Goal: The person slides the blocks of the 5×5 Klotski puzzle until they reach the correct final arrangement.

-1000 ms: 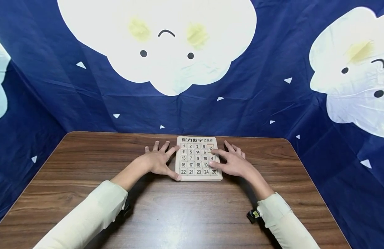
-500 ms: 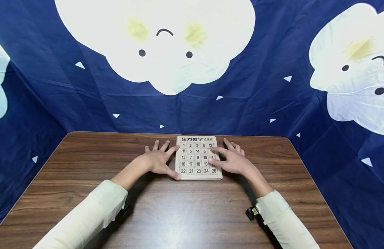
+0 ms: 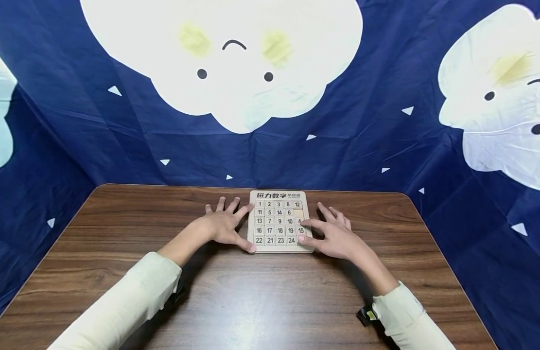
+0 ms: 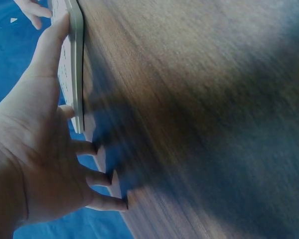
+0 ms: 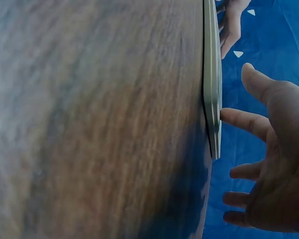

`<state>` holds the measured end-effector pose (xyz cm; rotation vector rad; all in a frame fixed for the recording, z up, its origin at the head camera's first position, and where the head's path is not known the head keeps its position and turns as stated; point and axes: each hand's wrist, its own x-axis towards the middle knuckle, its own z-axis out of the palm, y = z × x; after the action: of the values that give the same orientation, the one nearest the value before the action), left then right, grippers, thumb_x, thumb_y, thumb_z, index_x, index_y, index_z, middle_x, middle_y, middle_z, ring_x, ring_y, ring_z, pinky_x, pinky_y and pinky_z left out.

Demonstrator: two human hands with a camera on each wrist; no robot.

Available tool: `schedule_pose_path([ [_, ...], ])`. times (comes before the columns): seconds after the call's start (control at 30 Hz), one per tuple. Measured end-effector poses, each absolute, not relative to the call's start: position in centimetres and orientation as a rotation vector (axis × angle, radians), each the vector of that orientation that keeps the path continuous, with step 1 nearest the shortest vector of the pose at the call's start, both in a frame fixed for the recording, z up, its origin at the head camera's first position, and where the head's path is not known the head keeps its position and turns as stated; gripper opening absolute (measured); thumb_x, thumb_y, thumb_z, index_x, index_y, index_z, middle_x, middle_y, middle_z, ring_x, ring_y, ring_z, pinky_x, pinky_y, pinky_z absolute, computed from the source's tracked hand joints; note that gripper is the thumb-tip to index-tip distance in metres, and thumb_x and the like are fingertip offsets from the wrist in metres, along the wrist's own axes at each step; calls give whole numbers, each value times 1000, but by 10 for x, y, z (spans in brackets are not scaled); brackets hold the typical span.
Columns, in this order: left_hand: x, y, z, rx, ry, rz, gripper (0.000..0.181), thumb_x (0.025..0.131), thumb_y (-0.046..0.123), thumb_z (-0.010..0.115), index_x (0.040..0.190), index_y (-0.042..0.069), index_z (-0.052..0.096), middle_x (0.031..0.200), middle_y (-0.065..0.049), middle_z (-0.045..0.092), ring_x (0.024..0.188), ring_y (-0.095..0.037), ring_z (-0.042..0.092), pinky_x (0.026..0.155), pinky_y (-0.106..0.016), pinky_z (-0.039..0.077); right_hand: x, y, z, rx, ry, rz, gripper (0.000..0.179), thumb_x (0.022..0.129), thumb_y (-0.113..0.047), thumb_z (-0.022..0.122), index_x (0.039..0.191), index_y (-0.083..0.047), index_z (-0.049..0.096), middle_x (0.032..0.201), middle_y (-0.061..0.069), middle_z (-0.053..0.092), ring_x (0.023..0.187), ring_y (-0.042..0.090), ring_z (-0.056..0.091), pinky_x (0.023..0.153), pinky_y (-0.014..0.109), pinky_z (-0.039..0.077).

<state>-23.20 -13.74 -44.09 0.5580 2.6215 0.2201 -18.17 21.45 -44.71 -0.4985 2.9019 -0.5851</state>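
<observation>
Filling the space behind and to the sides is a blue cloth (image 3: 191, 148); before it spreads a brown wooden table (image 3: 235, 301) with rounded far corners; a big white cloud (image 3: 235, 97), printed upside down, takes up the cloth's upper middle; two pale sleeves (image 3: 121, 306) reach in from the near side, left and right; a cream number board (image 3: 280, 249) lies flat near the table's far edge, between the two hands, dark lettering along its top.

At its left side the left hand (image 3: 221, 227) is spread, gripping nothing, thumb on the near corner and index fingertip against the edge higher up; the right hand (image 3: 337, 240) is likewise open, its index fingertip touching the board's face by the 4 tile (image 3: 299, 220), its thumb over the near right corner, the other fingers stretched past the right side; a small black device (image 3: 366, 316) sits under the right cuff; smallest are the number tiles (image 3: 279, 221), set in five rows, with a bare slot (image 3: 298, 214) between 12 and 4; the near right tile is mostly hidden by the thumb.
</observation>
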Motion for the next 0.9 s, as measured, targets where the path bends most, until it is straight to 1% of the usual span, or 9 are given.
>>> schedule_pose_path([
  [0.3, -231, -136, -439, 548, 2612, 201, 139, 79, 90, 80, 183, 31, 9, 190, -25, -1, 171, -66, -5, 128, -93, 6, -195, 214, -452, -449, 2864, -630, 60, 105, -65, 71, 158, -37, 66, 188, 27, 17, 168, 65, 20, 127, 88, 20],
  [0.53, -231, -136, -440, 544, 2613, 194, 141, 78, 91, 80, 184, 31, 8, 190, -25, -1, 170, -67, -5, 129, -93, 6, -202, 212, -452, -426, 2853, -657, 58, 106, -65, 70, 156, -36, 68, 188, 27, 15, 169, 64, 17, 129, 86, 18],
  [0.7, -231, -136, -441, 538, 2616, 186, 142, 77, 92, 80, 184, 32, 8, 190, -25, -1, 170, -67, -4, 129, -93, 6, -195, 204, -448, -489, 2860, -641, 57, 106, -64, 70, 155, -34, 70, 188, 27, 17, 169, 62, 19, 130, 87, 17],
  [0.9, -231, -136, -440, 536, 2610, 188, 141, 78, 92, 80, 184, 33, 7, 191, -24, -3, 171, -66, -6, 129, -92, 6, -188, 194, -446, -587, 2891, -596, 53, 105, -62, 71, 150, -34, 74, 187, 27, 24, 167, 62, 26, 128, 87, 23],
])
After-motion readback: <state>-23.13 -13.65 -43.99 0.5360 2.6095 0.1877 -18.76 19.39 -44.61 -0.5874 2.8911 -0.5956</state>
